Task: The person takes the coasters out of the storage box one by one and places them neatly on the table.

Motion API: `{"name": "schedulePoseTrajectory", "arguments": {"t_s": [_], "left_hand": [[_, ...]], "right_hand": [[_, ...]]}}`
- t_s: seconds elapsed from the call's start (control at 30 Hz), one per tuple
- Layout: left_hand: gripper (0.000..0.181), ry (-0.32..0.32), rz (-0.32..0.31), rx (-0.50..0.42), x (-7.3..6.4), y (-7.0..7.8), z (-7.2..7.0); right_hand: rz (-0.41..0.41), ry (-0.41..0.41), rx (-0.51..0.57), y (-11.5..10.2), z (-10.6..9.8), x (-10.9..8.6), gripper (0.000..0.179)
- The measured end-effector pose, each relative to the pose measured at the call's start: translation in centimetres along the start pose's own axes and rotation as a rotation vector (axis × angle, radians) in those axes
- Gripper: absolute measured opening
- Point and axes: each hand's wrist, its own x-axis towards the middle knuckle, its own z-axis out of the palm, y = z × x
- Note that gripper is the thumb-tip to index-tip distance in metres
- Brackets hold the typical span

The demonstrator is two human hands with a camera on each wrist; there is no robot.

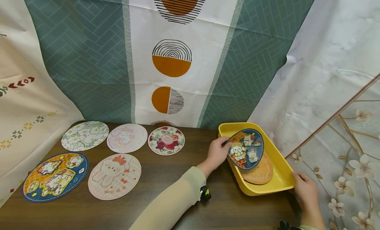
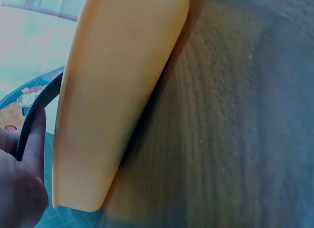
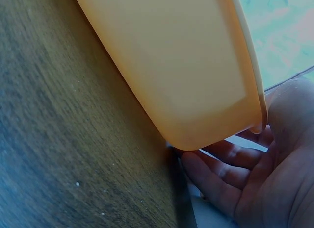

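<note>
My left hand (image 1: 216, 152) pinches the left edge of a round blue-and-orange cartoon mat (image 1: 250, 151), which is bent and tilted above the yellow bin (image 1: 280, 156). In the left wrist view, the mat's dark edge (image 2: 41, 98) shows between the thumb and fingers, beside the bin's outer wall (image 2: 117, 66). Inside the bin lies a round orange-brown mat (image 1: 261, 172), partly covered by the held one. My right hand (image 1: 307, 188) grips the bin's near right corner. Its fingers (image 3: 211, 181) curl at that corner in the right wrist view.
On the left of the brown table (image 1: 166, 177) lie several round mats: a green floral one (image 1: 85, 136), a unicorn one (image 1: 127, 138), a rose one (image 1: 166, 140), a blue-and-orange one (image 1: 55, 177) and a pink rabbit one (image 1: 114, 176). Patterned cloth hangs behind and at both sides.
</note>
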Motion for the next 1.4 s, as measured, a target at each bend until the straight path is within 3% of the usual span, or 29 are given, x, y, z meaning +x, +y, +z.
{"name": "schedulePoseTrajectory", "arguments": {"t_s": [0.3,0.47,0.97,1.4], "left_hand": [[0.024,0.020,-0.088,-0.159,-0.4,-0.5,-1.4],[0.024,0.025,-0.121,-0.171,-0.6,-0.5,-2.4],[0.017,0.036,-0.136,-0.253,-1.7,-0.4,-5.7],[0.020,0.008,-0.179,-0.262,-2.8,0.0,-8.4]], "right_hand": [[-0.003,-0.009,-0.001,0.0,-0.1,-0.1,0.060],[0.002,0.000,0.005,0.1,0.0,0.0,0.059],[0.006,-0.003,0.004,0.1,0.3,-0.1,0.060],[-0.005,-0.004,0.011,0.3,0.1,0.1,0.060]]}}
